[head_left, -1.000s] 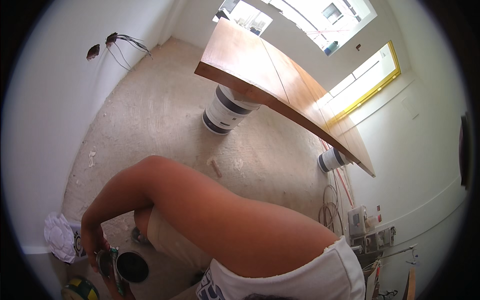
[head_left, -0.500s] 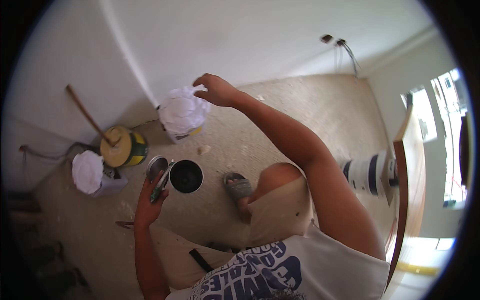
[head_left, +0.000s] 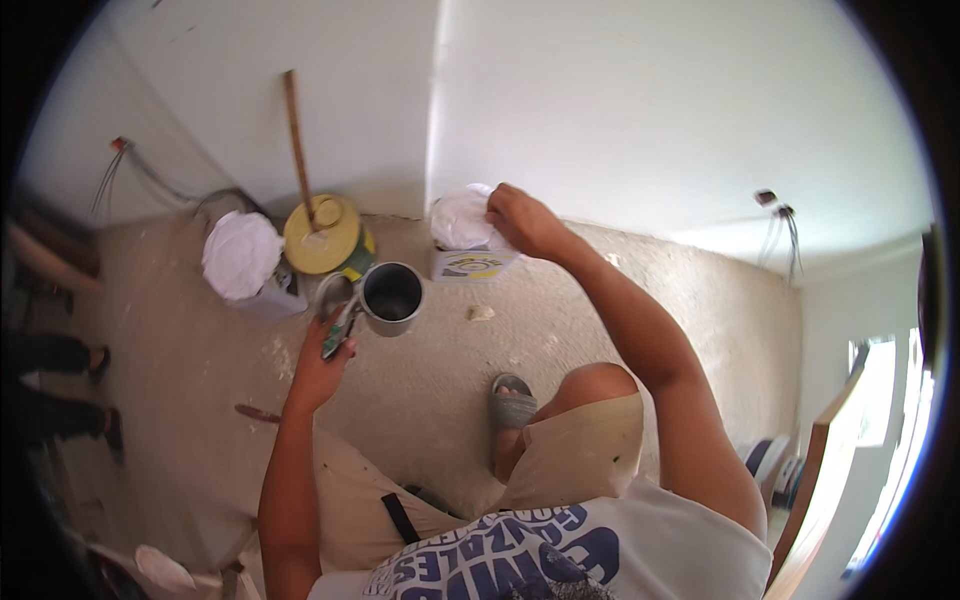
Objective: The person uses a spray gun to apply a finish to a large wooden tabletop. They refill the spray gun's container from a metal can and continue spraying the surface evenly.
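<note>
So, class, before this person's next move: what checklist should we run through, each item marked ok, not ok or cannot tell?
1. Right hand at the white cover: ok, fingers at its edge.
2. Firm pinch on that cover: cannot tell, the contact is too small to judge.
3. Box top in view: not ok, the white cover hides it.
4. Left hand holding the green tool: ok.
5. Pot mouth open: ok, nothing covers it.
6. Pot contents: cannot tell, the inside is too dark.

The tin (head_left: 326,250) stands between the left box (head_left: 272,300) and the right box (head_left: 475,265), the pot (head_left: 394,324) before it.
</note>
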`<state>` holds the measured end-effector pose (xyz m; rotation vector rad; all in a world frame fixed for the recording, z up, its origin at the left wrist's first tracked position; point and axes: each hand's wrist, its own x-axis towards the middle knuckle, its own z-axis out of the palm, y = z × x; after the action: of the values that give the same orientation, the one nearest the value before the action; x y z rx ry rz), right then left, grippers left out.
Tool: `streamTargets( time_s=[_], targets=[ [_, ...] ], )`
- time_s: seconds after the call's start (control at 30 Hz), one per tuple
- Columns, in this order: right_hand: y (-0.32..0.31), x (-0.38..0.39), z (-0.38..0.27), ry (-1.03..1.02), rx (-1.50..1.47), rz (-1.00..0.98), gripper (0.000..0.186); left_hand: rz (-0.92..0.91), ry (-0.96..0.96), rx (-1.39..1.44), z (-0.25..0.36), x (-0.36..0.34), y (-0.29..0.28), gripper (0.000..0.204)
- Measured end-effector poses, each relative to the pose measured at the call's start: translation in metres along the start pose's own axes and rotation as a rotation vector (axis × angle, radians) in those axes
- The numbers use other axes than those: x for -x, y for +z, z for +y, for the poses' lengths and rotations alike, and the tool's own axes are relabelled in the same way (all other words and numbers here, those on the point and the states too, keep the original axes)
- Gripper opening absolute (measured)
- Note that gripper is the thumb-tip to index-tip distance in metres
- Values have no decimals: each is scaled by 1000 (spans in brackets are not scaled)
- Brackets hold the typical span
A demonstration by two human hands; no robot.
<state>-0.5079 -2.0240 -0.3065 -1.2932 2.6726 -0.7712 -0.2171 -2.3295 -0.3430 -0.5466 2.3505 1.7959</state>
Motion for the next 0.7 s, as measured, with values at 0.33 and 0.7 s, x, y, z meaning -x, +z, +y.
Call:
streamTargets(
  time_s=[0.33, 0.7],
  targets=[
    [78, -122, -120, -535, -4, -152, 15, -290, 178, -311, -5, 28, -10, 56],
    [163, -212, -216, -600, -113, 14, 23, -268, 98, -301, -8, 30, -17, 59]
  ],
)
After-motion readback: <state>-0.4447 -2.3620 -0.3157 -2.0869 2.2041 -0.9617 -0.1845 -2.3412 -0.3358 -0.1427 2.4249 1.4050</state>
